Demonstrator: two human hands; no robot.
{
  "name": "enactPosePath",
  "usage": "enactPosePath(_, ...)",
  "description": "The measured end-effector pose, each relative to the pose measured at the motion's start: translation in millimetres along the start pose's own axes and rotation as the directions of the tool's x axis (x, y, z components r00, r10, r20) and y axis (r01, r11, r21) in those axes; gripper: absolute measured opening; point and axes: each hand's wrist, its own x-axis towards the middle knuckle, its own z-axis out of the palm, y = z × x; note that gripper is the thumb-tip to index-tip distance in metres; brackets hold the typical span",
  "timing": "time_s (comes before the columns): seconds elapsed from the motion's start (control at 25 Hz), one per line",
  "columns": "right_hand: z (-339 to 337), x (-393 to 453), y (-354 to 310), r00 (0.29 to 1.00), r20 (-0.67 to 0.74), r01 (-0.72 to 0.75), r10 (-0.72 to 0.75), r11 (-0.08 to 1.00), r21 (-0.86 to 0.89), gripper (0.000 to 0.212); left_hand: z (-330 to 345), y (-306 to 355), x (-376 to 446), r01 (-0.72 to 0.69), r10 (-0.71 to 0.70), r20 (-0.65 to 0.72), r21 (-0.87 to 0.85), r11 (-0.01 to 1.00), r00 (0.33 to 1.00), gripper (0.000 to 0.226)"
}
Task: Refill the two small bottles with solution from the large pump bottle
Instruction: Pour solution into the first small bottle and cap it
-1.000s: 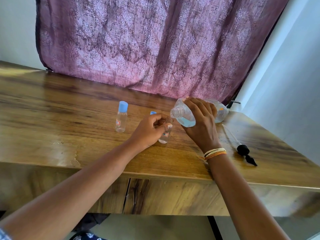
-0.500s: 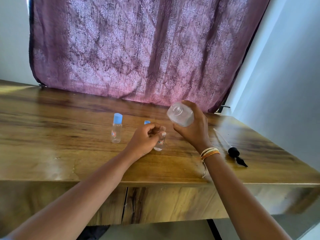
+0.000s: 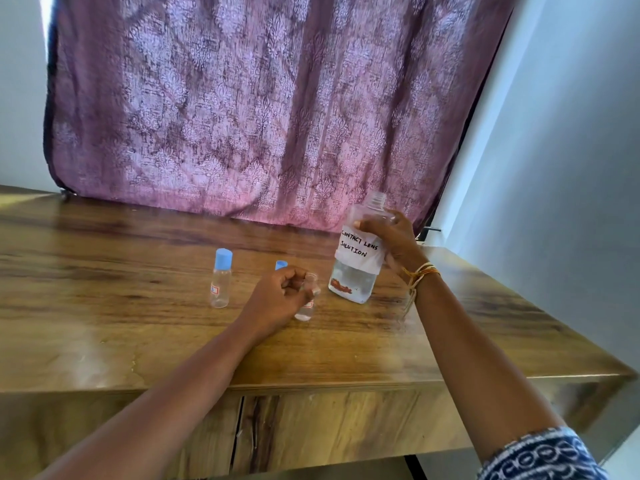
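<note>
Two small clear plastic bottles: capped bottle (image 3: 220, 279) upright at left, blue-topped; open small bottle (image 3: 307, 299) near centre, upright, gripped by left hand (image 3: 277, 299) with curled fingers. One loose blue cap (image 3: 281, 265) just behind that hand. One large bottle (image 3: 360, 251), clear, squarish, pump off, threaded neck up, long axis slightly tilted, white label handwritten "CONTACT LENS SOLUTION", held at right by right hand (image 3: 391, 240). Glossy grained wooden table (image 3: 104, 323); patterned mauve curtain (image 3: 259, 109) beyond
</note>
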Motion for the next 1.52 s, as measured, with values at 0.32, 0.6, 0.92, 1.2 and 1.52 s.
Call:
enactPosePath(0.32,-14,3,3,0.988,0.143,-0.08,0.066,0.992,0.094,0.065,-1,0,0,0.002,-0.002,-0.002,0.004,1.0,1.0,0.025)
enactPosePath(0.6,0,-24,-8,0.94,-0.288,0.158,-0.185,0.981,-0.113,0.076,-4,6,-6,-0.026,0.037,-0.148,0.08,0.996,0.988,0.021)
enactPosePath(0.92,89,-42,13,0.949,0.193,0.312,-0.249,0.828,-0.466,0.01,-5,1,-5,0.032,0.023,-0.285,0.187,0.982,0.958,0.028)
enactPosePath(1.2,110,-13,68,0.861,0.505,0.35,0.057,0.653,-0.671,0.045,-6,-2,-3,0.015,0.047,-0.269,0.226,0.974,0.962,0.024)
enactPosePath(1.52,80,-42,64,0.935,0.355,0.238,-0.005,0.752,-0.615,0.023,-6,1,-3,0.02,0.028,-0.248,0.189,0.982,0.968,0.024)
